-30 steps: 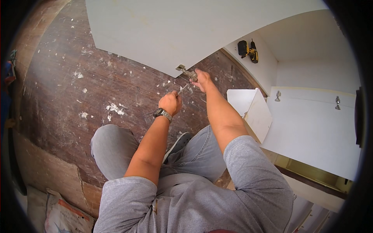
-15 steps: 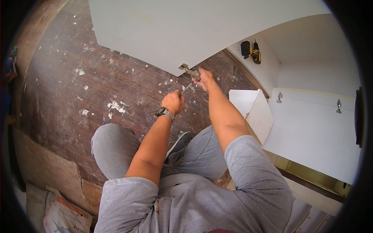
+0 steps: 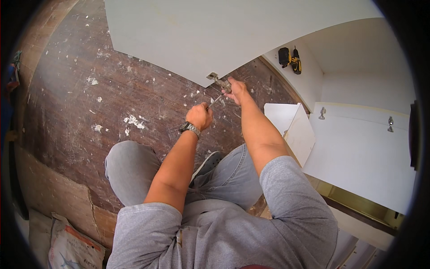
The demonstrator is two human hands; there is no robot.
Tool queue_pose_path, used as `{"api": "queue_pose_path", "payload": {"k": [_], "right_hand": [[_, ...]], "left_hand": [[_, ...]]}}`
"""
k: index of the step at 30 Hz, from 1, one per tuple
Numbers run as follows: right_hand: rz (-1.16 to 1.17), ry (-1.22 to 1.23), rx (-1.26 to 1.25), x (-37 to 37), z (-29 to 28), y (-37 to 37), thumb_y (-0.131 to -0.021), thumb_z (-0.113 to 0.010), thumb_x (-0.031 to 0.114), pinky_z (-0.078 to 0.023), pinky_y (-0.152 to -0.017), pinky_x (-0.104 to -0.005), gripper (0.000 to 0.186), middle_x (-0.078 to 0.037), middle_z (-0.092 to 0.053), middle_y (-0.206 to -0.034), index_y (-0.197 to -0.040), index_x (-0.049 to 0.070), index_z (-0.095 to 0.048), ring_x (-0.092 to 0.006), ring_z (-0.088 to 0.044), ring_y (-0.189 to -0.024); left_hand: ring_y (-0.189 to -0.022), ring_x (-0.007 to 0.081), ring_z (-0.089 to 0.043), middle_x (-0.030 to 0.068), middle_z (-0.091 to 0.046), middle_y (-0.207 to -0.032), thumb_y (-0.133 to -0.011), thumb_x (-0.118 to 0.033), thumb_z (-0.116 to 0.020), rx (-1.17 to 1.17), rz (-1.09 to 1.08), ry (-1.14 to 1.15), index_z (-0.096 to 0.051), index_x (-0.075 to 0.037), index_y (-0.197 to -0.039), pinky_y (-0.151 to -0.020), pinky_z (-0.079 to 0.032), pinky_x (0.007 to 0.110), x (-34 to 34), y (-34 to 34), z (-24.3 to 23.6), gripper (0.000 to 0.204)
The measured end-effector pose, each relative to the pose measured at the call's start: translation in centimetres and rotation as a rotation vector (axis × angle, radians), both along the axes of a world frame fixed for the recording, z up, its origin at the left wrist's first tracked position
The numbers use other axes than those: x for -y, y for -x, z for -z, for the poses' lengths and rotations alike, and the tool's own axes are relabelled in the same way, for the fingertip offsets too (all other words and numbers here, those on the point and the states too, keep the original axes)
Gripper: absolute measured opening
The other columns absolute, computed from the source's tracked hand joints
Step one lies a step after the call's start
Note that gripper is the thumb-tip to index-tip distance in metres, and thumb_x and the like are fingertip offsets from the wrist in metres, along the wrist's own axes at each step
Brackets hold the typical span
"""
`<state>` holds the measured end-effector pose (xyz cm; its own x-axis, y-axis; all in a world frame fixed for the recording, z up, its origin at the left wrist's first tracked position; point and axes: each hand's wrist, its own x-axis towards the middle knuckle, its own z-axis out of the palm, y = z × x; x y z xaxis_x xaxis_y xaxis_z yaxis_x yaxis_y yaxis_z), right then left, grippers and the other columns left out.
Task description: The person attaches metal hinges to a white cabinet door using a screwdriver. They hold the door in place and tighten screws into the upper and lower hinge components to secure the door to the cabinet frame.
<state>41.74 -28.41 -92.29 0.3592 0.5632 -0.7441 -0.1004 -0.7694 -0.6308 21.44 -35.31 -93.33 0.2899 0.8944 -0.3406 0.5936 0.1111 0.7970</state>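
A large white cabinet door (image 3: 192, 40) stretches across the top of the view. At its lower corner sits a metal hinge (image 3: 222, 84), its cup set in the panel and its arm sticking out. My right hand (image 3: 237, 91) is closed around that hinge arm, thumb on top. My left hand (image 3: 199, 117), with a watch at the wrist, is closed on a screwdriver (image 3: 216, 101); the handle is mostly hidden in the fist. The thin shaft slants up to the hinge, by my right fingers. Whether the tip sits in a screw is too small to tell.
At right stands a white cabinet (image 3: 358, 148) with hinges on its panel. A yellow-black cordless drill (image 3: 295, 61) lies inside the upper compartment. A small white box-like piece (image 3: 293, 130) is beside my right arm. A printed sack (image 3: 74, 246) rests lower left. White splatters mark the brown floor (image 3: 89, 112).
Both hands stay nearly in place on the screwdriver and hinge. The door and hinge have shifted very slightly in view.
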Motion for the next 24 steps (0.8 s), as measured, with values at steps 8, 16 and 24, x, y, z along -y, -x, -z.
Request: {"api": "queue_pose_path", "payload": {"k": [8, 16, 24], "right_hand": [[-0.053, 0.006, 0.036, 0.0, -0.3, 0.2, -0.1, -0.05, 0.03, -0.049, -0.09, -0.0438, 0.036, -0.009, -0.064, -0.109, -0.125, 0.003, -0.055, -0.0243, -0.063, -0.087], [-0.082, 0.0, 0.054, -0.3, 0.6, -0.1, -0.097, -0.047, 0.031, -0.048, -0.079, -0.0393, 0.032, -0.008, -0.066, -0.098, -0.112, 0.006, -0.06, -0.023, -0.063, -0.085], [-0.121, 0.03, -0.004, -0.6, 0.7, -0.6, -0.097, -0.046, 0.032, -0.049, -0.079, -0.0407, 0.035, -0.012, -0.066, -0.1, -0.116, 0.006, -0.059, -0.0244, -0.064, -0.086]], "left_hand": [[-0.094, 0.0405, -0.067, 0.0248, -0.069, -0.095, -0.082, -0.027, -0.057, -0.032, 0.038, 0.093, -0.073, -0.005, -0.101, -0.086, -0.052, 0.046, -1.7, 0.6, -1.7, 0.032], [-0.099, 0.0395, -0.066, 0.0265, -0.069, -0.099, -0.082, -0.028, -0.062, 0.097, 0.001, 0.284, -0.073, -0.002, -0.101, -0.089, -0.052, 0.042, -2.4, 0.5, -1.6, 0.034], [-0.094, 0.039, -0.067, 0.0261, -0.07, -0.093, -0.082, -0.029, -0.064, 0.132, -0.005, 0.277, -0.072, -0.001, -0.098, -0.084, -0.052, 0.043, -1.1, -0.2, -0.8, 0.034]]}}
